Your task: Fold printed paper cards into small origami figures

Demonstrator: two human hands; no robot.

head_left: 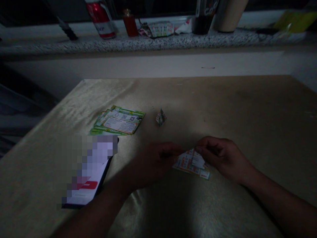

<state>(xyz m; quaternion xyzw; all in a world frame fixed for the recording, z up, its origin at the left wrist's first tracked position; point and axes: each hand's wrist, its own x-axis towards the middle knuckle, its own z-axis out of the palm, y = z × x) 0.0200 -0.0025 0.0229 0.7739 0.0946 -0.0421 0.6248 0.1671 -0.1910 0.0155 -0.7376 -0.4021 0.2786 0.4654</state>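
Your right hand [224, 157] angled inward, pinching folded paper [187, 162] by top corner, your left hand [158, 160] curled at its left edge, grip too dark to tell, paper between them over table [237, 112]

On my feed, the folded leaflet [185, 162], right of lower centre, shows white with orange print; the leaflet stack [119, 121], centre left, is green and white. I see a dull-gold tabletop [235, 109], a black-and-white speckled sill [138, 43] above.
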